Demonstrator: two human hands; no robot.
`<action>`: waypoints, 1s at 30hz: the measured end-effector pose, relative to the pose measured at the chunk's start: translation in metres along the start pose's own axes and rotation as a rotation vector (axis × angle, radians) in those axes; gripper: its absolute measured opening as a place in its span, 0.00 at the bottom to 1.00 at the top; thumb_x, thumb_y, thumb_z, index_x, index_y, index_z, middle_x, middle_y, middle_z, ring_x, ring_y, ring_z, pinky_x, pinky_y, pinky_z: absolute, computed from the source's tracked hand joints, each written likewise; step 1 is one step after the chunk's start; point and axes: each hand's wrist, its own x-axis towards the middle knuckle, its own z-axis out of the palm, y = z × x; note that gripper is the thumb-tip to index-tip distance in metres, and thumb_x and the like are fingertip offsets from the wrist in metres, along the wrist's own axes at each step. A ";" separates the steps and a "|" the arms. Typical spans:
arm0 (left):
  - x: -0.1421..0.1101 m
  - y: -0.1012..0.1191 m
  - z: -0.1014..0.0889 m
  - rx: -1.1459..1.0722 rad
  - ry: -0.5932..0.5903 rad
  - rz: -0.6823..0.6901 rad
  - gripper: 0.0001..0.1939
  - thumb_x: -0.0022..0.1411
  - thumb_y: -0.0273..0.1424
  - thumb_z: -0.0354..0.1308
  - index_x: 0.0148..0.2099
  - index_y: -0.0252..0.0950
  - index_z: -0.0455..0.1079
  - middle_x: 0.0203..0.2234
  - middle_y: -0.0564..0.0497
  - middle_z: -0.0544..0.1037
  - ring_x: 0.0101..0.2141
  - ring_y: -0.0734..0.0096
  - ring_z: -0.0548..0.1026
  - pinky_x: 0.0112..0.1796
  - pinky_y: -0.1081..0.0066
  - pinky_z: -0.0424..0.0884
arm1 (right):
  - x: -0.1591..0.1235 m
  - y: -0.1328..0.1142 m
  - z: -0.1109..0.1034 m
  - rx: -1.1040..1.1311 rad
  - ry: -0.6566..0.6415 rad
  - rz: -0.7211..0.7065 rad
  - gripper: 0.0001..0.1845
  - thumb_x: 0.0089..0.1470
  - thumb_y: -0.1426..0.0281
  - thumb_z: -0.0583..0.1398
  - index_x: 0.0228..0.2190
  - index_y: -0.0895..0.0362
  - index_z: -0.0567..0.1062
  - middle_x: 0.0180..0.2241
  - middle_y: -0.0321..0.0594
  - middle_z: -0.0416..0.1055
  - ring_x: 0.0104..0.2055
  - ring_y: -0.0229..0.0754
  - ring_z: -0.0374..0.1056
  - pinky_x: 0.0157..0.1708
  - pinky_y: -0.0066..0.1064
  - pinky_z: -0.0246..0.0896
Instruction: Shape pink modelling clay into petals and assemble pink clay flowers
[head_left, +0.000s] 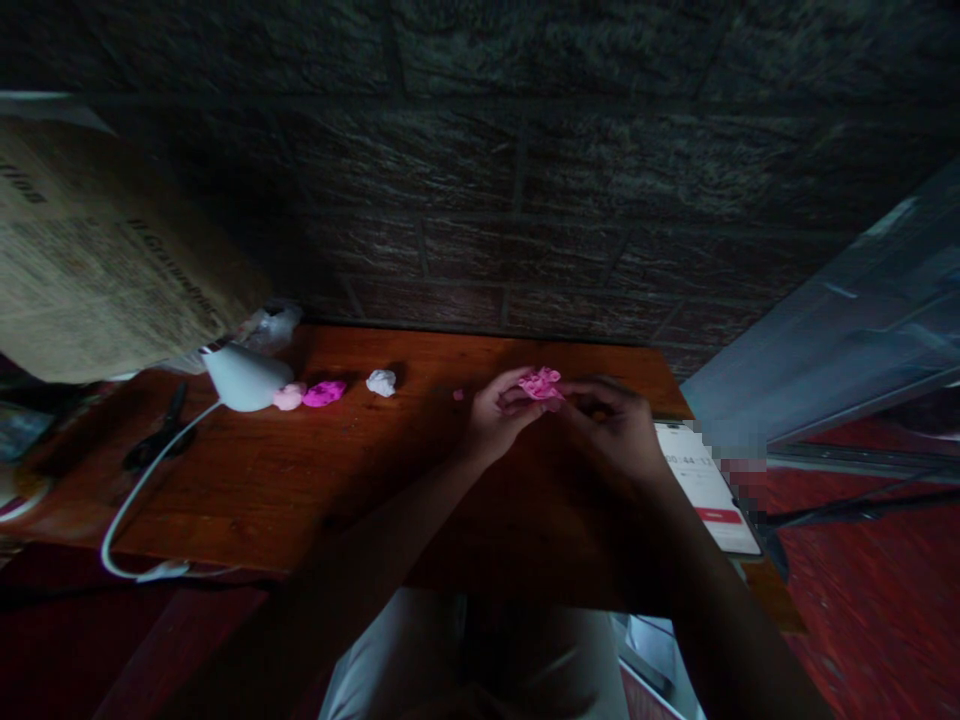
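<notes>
My left hand (496, 412) and my right hand (611, 425) meet over the far middle of a wooden table (300, 480). Together their fingertips pinch a crumpled pink lump of clay (541, 383), held just above the tabletop. A tiny pink crumb (458, 395) lies to the left of my left hand. Further left sit a white lump (381, 382), a magenta lump (324, 393) and a pale pink lump (289, 397) in a row.
A white lamp head (244, 377) with its white cable (135, 495) rests at the left, beside black scissors (159, 432). A phone (709, 485) with a lit screen lies at the right edge. A newspaper sheet (97, 270) hangs at the left; a brick wall (487, 200) stands behind.
</notes>
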 end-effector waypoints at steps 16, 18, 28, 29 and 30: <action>0.000 -0.002 -0.001 0.096 0.041 0.111 0.26 0.49 0.33 0.74 0.50 0.36 0.72 0.47 0.43 0.81 0.45 0.65 0.81 0.45 0.68 0.78 | 0.001 0.010 -0.004 -0.018 -0.025 0.119 0.10 0.55 0.63 0.65 0.36 0.54 0.83 0.34 0.42 0.83 0.32 0.44 0.78 0.32 0.33 0.70; 0.000 -0.002 0.000 0.121 0.024 0.127 0.26 0.50 0.34 0.74 0.50 0.36 0.72 0.47 0.43 0.81 0.45 0.64 0.81 0.45 0.67 0.78 | 0.002 0.009 -0.004 0.017 -0.029 0.139 0.11 0.55 0.63 0.65 0.38 0.54 0.83 0.36 0.42 0.83 0.34 0.44 0.78 0.34 0.34 0.72; -0.002 0.000 0.001 0.131 0.028 0.144 0.23 0.51 0.32 0.73 0.48 0.37 0.72 0.45 0.44 0.82 0.46 0.64 0.81 0.47 0.66 0.77 | 0.000 0.009 0.002 0.115 -0.097 0.211 0.17 0.54 0.62 0.66 0.45 0.54 0.79 0.44 0.45 0.82 0.40 0.47 0.78 0.40 0.37 0.74; -0.002 -0.001 0.001 0.131 0.026 0.145 0.23 0.51 0.32 0.73 0.49 0.37 0.72 0.45 0.44 0.82 0.46 0.64 0.81 0.47 0.66 0.77 | 0.000 0.008 0.002 0.113 -0.106 0.208 0.17 0.54 0.62 0.65 0.45 0.54 0.79 0.43 0.45 0.82 0.40 0.47 0.78 0.40 0.37 0.73; -0.003 -0.001 0.000 0.131 0.024 0.145 0.23 0.51 0.32 0.73 0.49 0.37 0.72 0.46 0.44 0.82 0.46 0.64 0.81 0.47 0.67 0.77 | 0.000 0.008 0.002 0.114 -0.117 0.202 0.16 0.55 0.62 0.65 0.44 0.54 0.80 0.43 0.44 0.82 0.40 0.47 0.78 0.40 0.37 0.73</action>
